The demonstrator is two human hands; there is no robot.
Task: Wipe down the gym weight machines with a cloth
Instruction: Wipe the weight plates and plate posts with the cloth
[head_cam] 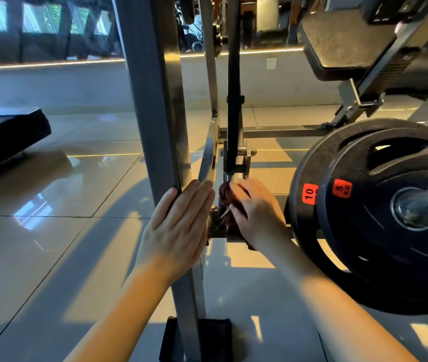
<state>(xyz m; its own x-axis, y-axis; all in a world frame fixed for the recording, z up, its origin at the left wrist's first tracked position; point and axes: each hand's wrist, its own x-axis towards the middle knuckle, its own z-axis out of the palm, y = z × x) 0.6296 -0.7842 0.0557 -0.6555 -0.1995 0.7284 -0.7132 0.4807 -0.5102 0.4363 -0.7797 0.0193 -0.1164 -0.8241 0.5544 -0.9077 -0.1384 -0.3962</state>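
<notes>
Bracing post (160, 126), left hand (176, 223) flat, released; grasping cloth (224, 195) with right hand (258, 214). Could snag on pivot (236, 163), knock plates (364, 231) at three o'clock.

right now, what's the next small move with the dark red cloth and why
Probably slide the dark red cloth up the black vertical bar: the right hand grips it at the bar's foot, and the left hand rests flat on the grey steel post.
</notes>
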